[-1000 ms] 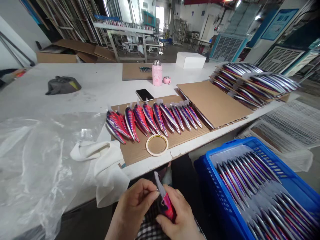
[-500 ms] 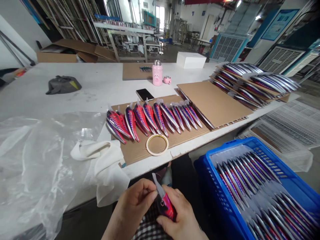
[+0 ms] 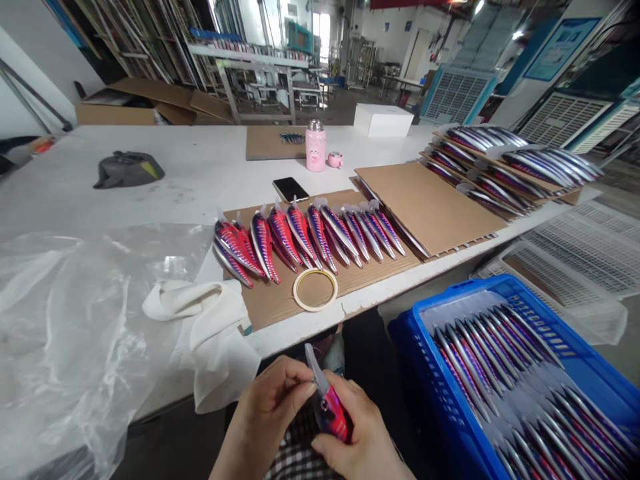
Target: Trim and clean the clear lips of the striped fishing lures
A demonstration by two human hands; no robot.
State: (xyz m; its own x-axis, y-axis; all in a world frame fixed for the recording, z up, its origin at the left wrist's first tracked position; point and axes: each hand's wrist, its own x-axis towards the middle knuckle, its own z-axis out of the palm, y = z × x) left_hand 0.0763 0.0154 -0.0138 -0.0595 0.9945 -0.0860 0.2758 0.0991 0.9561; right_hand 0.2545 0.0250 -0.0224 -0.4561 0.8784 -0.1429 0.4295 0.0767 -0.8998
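Observation:
A fishing lure (image 3: 332,415), red and dark with a clear lip, is held over my lap below the table's front edge. My right hand (image 3: 364,427) wraps around its body, thumb and fingers closed. At the lip end, my left hand (image 3: 277,408) pinches with thumb and forefinger; what lies between those fingertips is too small to make out. Several striped lures (image 3: 300,233) lie in a row on a cardboard sheet (image 3: 270,308) in front of me. A roll of masking tape (image 3: 315,291) rests at the sheet's front edge.
A blue crate (image 3: 425,363) of lures stands at my right. Left are a white cloth (image 3: 200,303) and clear plastic sheeting (image 3: 75,313). Farther back are a phone (image 3: 291,189), a pink bottle (image 3: 315,150) and a white box (image 3: 383,121). Cardboard layers with lures (image 3: 500,167) are stacked right.
The lure has tilted very slightly, and my fingers have shifted a little at its lip end. Both hands keep their hold. The things on the table have not moved.

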